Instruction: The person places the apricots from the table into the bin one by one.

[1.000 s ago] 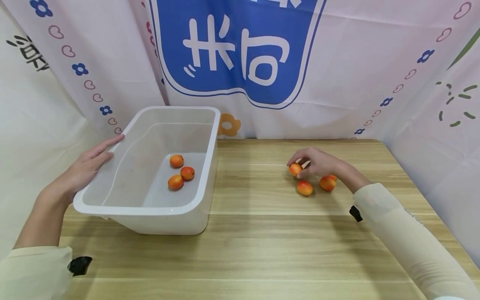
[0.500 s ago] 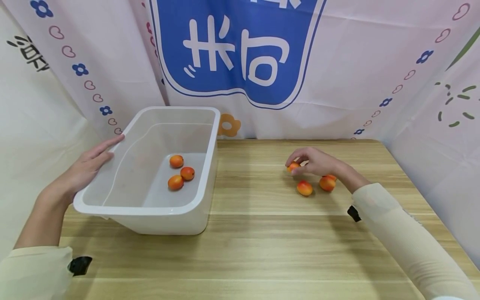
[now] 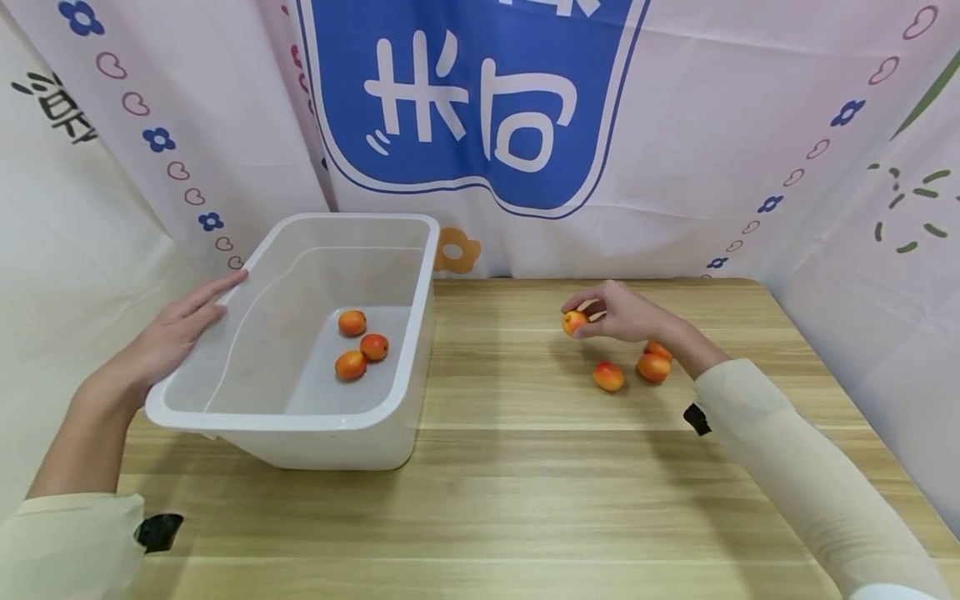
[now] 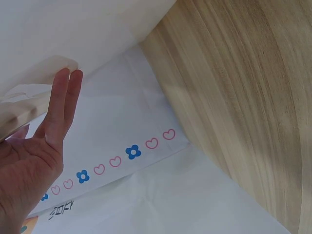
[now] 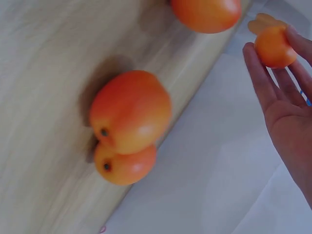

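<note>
My right hand (image 3: 590,312) pinches a small orange apricot (image 3: 573,322) in its fingertips, lifted just above the wooden table (image 3: 525,492). In the right wrist view the held apricot (image 5: 274,46) sits between the fingers (image 5: 258,73). Three more apricots lie on the table below the wrist (image 3: 608,376) (image 3: 652,367) (image 3: 660,349). A white plastic bin (image 3: 422,333) stands at the left with three apricots (image 3: 362,345) inside. My left hand (image 3: 197,307) rests flat with straight fingers (image 4: 61,105) against the bin's left rim.
Printed cloth backdrops (image 3: 675,150) wall in the table at the back and on both sides. The table's right edge (image 3: 840,392) meets the cloth. Bare wood lies between the bin and the loose apricots.
My right hand has lifted one apricot off the table and drawn it slightly left and up, away from the others. The left hand and the bin have not moved.
</note>
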A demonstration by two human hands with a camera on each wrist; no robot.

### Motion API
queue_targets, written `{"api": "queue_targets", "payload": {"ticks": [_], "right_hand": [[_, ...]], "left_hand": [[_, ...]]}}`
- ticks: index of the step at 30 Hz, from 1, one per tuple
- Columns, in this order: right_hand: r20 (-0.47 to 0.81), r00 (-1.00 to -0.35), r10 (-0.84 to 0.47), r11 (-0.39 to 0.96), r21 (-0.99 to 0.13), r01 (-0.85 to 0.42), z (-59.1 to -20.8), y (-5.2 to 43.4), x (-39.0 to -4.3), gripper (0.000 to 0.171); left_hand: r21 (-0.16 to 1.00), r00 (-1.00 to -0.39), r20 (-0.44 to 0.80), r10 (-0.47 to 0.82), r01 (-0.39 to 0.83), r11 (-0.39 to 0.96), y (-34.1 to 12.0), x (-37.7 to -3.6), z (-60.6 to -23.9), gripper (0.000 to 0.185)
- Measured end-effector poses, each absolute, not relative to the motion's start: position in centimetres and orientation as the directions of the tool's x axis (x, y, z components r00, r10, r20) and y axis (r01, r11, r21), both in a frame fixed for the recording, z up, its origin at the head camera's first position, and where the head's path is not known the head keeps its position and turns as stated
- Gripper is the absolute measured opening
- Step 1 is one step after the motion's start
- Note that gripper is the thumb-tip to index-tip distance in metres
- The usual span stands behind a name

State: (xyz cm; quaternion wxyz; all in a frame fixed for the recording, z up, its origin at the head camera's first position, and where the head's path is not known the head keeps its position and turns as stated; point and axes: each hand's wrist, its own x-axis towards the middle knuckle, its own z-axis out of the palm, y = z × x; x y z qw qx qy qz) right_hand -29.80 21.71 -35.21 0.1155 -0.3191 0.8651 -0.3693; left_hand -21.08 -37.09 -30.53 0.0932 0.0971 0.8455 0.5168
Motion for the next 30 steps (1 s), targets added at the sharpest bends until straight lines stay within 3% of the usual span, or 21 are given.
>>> {"api": "queue_targets", "payload": {"ticks": [19, 30], "right_hand": [[0.08, -0.716, -0.694, 0.44, -0.74, -0.509, -30.3, 17.3, -29.8, 0.038], [0.21, -0.624, -0.752, 0.316, -0.717, -0.622, -26.7, 14.0, -29.7, 0.036]], "left_hand": [[0.907, -0.961, -0.049, 0.271, 0.071, 0.415, -37.0, -21.0, -30.4, 0.052], [0.884, -0.967, -0.068, 0.244, 0.055, 0.465, -36.8, -21.0, -30.3, 0.052]]}}
